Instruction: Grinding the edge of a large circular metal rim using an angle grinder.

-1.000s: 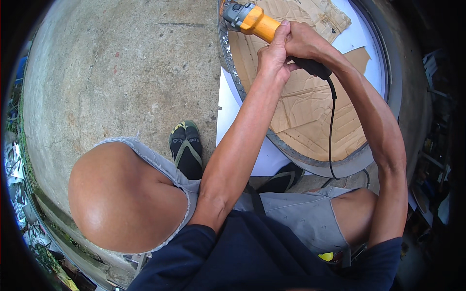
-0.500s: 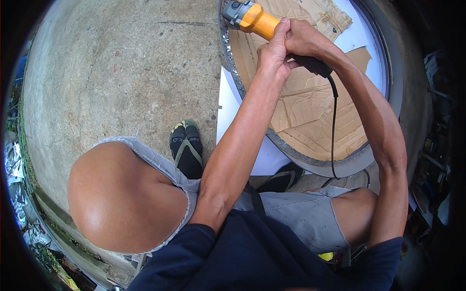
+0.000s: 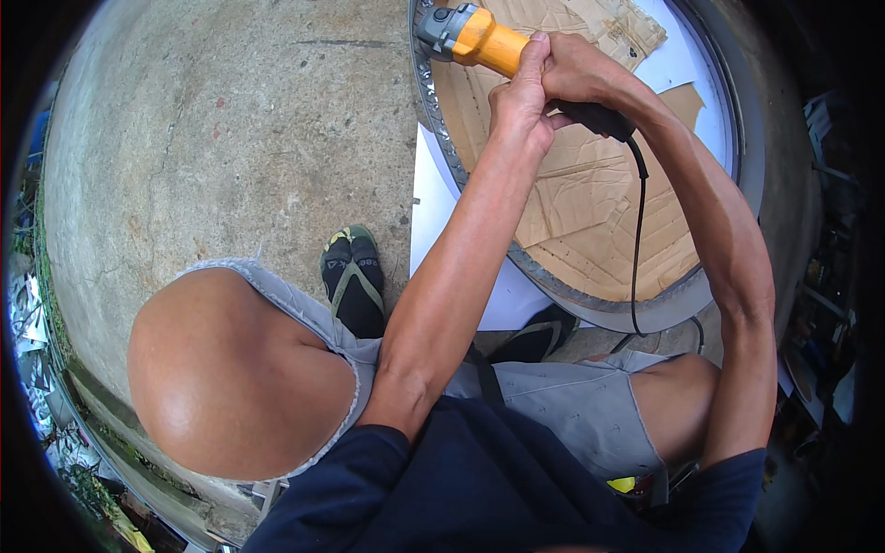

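Note:
Both my hands grip a yellow angle grinder point(image 3: 493, 43) with a grey head and a black rear handle. My left hand point(image 3: 524, 97) is closed round its underside, thumb pointing up along the body. My right hand point(image 3: 583, 72) wraps over the body from the right, just behind the yellow part. At the upper left, the grinder's head lies over the rim of a large oval metal ring point(image 3: 659, 316). Its disc is hidden from this view. From the handle a black cord point(image 3: 638, 235) hangs down across the ring.
Flat brown cardboard point(image 3: 590, 217) and white sheets point(image 3: 441, 198) lie inside and under the ring. Concrete floor point(image 3: 230, 138) spreads to the left. My sandalled foot point(image 3: 353, 281) stands beside the ring. Dark clutter point(image 3: 830, 276) lines the right side.
The grinder and both hands have shifted very slightly up and to the left along the ring's rim. The grip looks the same.

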